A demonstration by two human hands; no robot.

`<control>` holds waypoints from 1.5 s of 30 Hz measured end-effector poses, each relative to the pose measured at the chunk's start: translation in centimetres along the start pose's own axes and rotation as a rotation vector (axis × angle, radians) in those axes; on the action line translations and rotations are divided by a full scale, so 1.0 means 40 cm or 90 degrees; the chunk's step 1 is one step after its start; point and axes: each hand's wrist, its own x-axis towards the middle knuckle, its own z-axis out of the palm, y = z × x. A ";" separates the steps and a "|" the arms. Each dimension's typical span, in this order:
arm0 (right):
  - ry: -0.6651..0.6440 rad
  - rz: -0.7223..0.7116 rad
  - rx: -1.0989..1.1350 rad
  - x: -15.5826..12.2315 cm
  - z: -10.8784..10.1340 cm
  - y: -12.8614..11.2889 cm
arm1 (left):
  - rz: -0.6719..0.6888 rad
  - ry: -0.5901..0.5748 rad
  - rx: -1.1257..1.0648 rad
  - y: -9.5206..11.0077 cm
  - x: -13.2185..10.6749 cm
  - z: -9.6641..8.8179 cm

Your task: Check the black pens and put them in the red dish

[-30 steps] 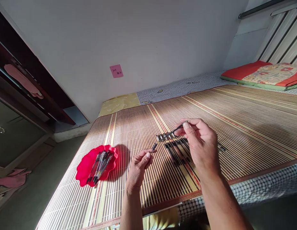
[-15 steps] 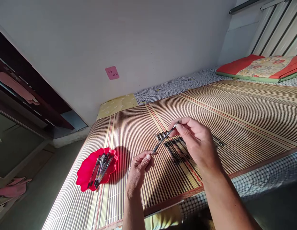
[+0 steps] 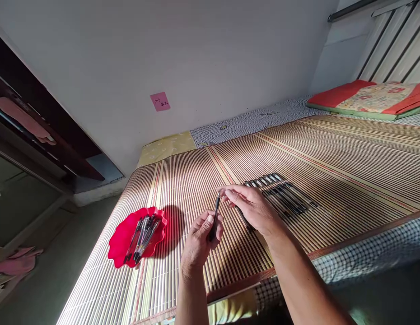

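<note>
The person's left hand [image 3: 201, 232] has a black pen [image 3: 215, 214] pinched between thumb and fingers, held up over the slatted mat [image 3: 196, 180] in a near-upright lean, its pale tip pointing upward. The right hand [image 3: 249, 203] comes in from the other side, thumb and fingers drawn in to a narrow gap right at that tip; from where I stand I can't quite tell whether they touch it or merely sit beside it.

Under the right hand, a dark pen [image 3: 244, 220] lies on the mat, partly covered by the fingers. Just past the wrist runs a slanting row of pens [image 3: 286, 195], laid side by side, with pale, shiny glints toward the wall end.

Over on the person's left, well apart from that row, sits a red dish [image 3: 120, 237] with a scalloped rim. A loose bundle of clear-barrelled pens [image 3: 144, 237] lies in it, dark ends toward the near edge, and the dish throws a round shadow across the slats.

Checked cloth [image 3: 362, 264] shows below the mat's near edge. A folded red-and-floral cushion [image 3: 369, 97] rests at the far right, and a pink note [image 3: 160, 101] with handwriting is stuck to the wall [image 3: 230, 49].
</note>
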 end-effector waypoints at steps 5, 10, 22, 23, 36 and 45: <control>-0.034 0.010 0.056 -0.001 0.008 -0.015 | 0.003 -0.123 0.003 -0.010 0.005 0.003; 0.005 0.037 0.048 0.006 0.009 0.005 | -0.009 -0.176 0.005 -0.015 0.008 0.000; -0.039 0.070 0.115 -0.002 -0.001 0.020 | -0.041 -0.178 -0.011 -0.017 0.004 -0.001; -0.022 0.084 0.112 0.000 0.002 0.024 | -0.042 -0.180 -0.005 -0.017 0.004 -0.001; -0.024 0.120 0.160 0.000 0.004 0.042 | -0.047 -0.185 -0.008 -0.018 0.005 0.000; -0.049 0.093 0.151 -0.003 0.003 0.039 | -0.043 -0.160 -0.004 -0.014 0.004 0.005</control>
